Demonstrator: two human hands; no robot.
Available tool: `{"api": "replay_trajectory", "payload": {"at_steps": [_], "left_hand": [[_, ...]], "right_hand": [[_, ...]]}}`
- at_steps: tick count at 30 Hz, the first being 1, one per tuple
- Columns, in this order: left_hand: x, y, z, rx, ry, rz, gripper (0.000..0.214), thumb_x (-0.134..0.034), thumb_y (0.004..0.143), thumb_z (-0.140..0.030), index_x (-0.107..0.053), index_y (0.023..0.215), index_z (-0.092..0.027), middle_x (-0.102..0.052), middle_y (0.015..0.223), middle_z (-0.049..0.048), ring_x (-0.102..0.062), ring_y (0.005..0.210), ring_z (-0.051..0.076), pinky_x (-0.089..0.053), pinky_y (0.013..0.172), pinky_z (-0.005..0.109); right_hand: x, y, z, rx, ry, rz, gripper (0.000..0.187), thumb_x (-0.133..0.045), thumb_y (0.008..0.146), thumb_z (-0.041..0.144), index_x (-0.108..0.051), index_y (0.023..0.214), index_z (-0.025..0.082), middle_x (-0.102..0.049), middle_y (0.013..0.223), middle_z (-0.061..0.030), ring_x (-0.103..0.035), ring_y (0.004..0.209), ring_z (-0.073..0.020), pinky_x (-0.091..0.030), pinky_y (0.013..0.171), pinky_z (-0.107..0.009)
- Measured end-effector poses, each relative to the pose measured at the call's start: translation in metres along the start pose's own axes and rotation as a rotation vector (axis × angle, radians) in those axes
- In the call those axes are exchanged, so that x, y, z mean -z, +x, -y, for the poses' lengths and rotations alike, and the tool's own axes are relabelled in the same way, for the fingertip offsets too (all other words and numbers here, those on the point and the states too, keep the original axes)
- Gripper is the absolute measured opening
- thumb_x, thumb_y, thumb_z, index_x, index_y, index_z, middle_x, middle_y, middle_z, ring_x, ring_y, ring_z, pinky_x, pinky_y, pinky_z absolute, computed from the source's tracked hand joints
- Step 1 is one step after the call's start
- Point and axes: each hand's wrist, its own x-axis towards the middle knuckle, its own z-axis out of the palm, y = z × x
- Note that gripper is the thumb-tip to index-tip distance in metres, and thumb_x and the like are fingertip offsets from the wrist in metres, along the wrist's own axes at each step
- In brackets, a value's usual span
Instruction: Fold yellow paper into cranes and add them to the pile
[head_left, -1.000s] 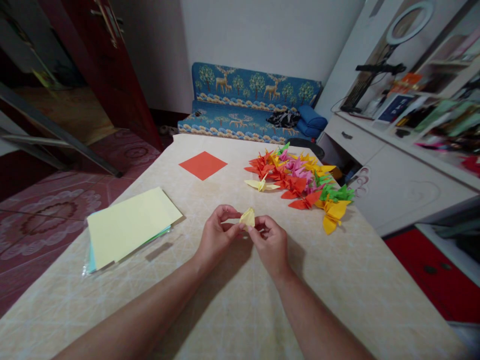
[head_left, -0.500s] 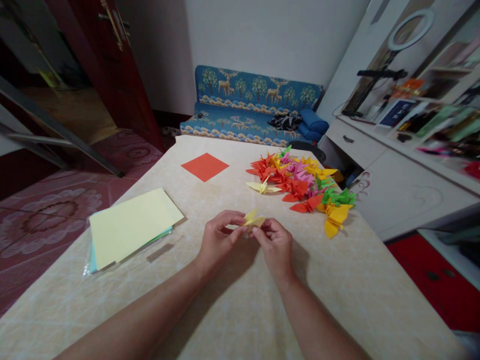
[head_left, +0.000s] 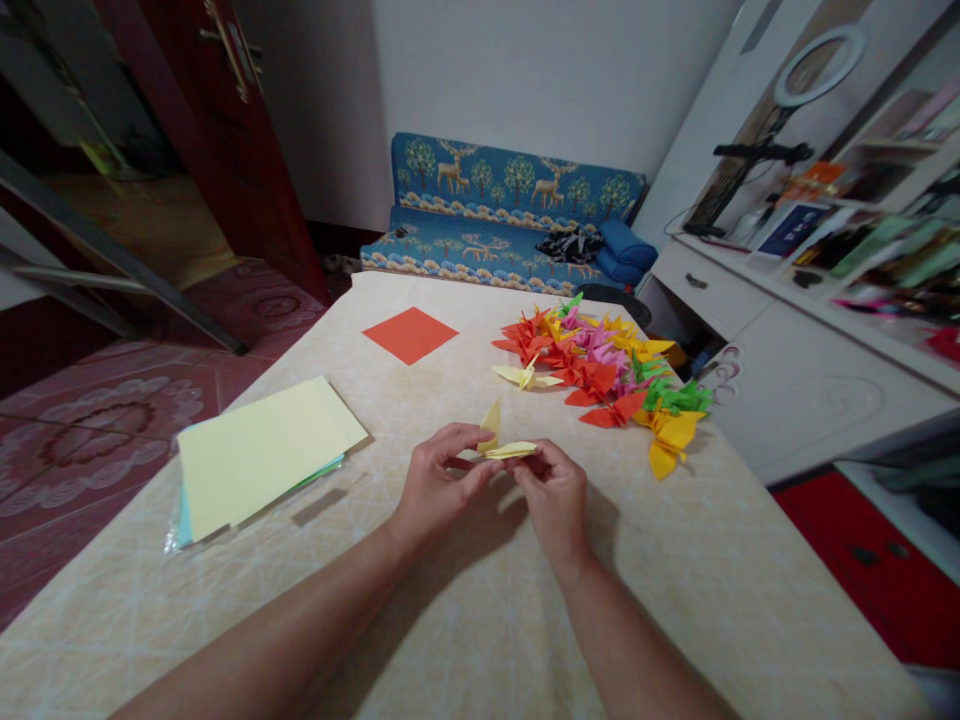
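Between my two hands, above the middle of the table, is a pale yellow folded paper crane. My left hand pinches its left side, where one flap stands up. The fingers of my right hand are closed on its right end. Beyond my hands a finished pale yellow paper crane lies with its wings spread. Beside it is a pile of paper cranes in red, pink, orange and green. An orange-red paper square lies flat at the far left of the table.
A stack of pale yellow paper sheets, partly in a clear plastic sleeve, lies on the left of the cloth-covered table. Behind the table stands a blue patterned sofa. A white cabinet is at the right.
The pale yellow crane has been turned and opened between my fingers: one flap now points up and another lies flatter toward the right. My hands have barely shifted.
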Motion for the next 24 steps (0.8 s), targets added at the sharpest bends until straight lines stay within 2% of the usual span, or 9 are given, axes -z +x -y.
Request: {"api": "replay_trajectory", "payload": {"at_steps": [3, 10, 17, 24], "left_hand": [[0.0012, 0.0001, -0.0031, 0.037, -0.01, 0.028, 0.024, -0.068, 0.077, -0.033, -0.073, 0.095, -0.018, -0.067, 0.101, 0.0099, -0.064, 0.089, 0.019, -0.054, 0.063, 0.023], [0.002, 0.0023, 0.0008, 0.067, -0.023, 0.003, 0.017, -0.066, 0.078, -0.033, -0.075, 0.084, -0.02, -0.071, 0.088, 0.0078, -0.065, 0.08, 0.018, -0.05, 0.061, 0.023], [0.0029, 0.0022, 0.0003, 0.075, -0.02, 0.019, 0.021, -0.064, 0.081, -0.035, -0.076, 0.082, -0.018, -0.072, 0.085, 0.0083, -0.065, 0.077, 0.02, -0.049, 0.067, 0.029], [0.0051, 0.0034, -0.0047, 0.086, -0.005, 0.088, 0.025, -0.061, 0.082, -0.037, -0.076, 0.08, -0.017, -0.072, 0.081, 0.0081, -0.065, 0.076, 0.021, -0.049, 0.072, 0.032]], "right_hand": [[0.0002, -0.0002, 0.0001, 0.004, -0.013, 0.003, 0.002, -0.065, 0.072, 0.019, -0.065, 0.073, 0.017, -0.064, 0.065, 0.0015, -0.06, 0.06, -0.0135, -0.048, 0.058, -0.023], [0.0006, -0.0011, -0.0014, 0.034, -0.066, 0.037, 0.004, -0.065, 0.075, 0.022, -0.064, 0.074, 0.018, -0.062, 0.066, 0.0021, -0.058, 0.06, -0.0129, -0.046, 0.055, -0.022], [0.0029, -0.0021, -0.0044, 0.094, -0.116, 0.079, 0.005, -0.063, 0.078, 0.021, -0.066, 0.08, 0.018, -0.064, 0.073, 0.0006, -0.06, 0.068, -0.0143, -0.047, 0.062, -0.023], [0.0028, -0.0015, -0.0045, 0.158, -0.15, 0.094, 0.007, -0.06, 0.077, 0.015, -0.065, 0.076, 0.019, -0.063, 0.073, 0.0006, -0.06, 0.069, -0.0148, -0.048, 0.063, -0.023]]}}
